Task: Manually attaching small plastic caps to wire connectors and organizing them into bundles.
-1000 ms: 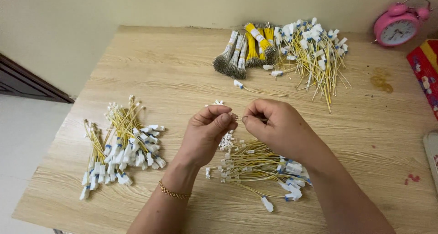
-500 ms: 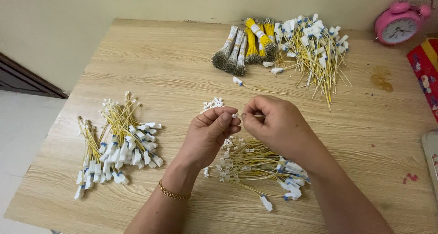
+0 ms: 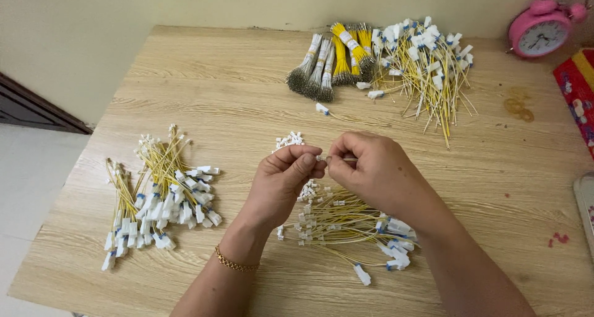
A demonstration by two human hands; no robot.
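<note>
Head view: I see bare bench (image 3: 204,76) open toward its far-left edge; my left hand (image 3: 281,184) and right hand (image 3: 371,168) pinch one small white connector (image 3: 321,158) between closed fingers, above the yellow wire pile (image 3: 340,221)

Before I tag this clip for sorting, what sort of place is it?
Probably a home worktable for piecework: a wooden table with piles of yellow wire leads, tied wire bundles, and a pink alarm clock.

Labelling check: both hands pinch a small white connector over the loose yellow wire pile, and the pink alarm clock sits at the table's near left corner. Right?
Not quite. The head view shows the pink alarm clock at the far right corner of the wooden table. The rest holds: left hand and right hand pinch the small white connector over the yellow wire pile.
</note>
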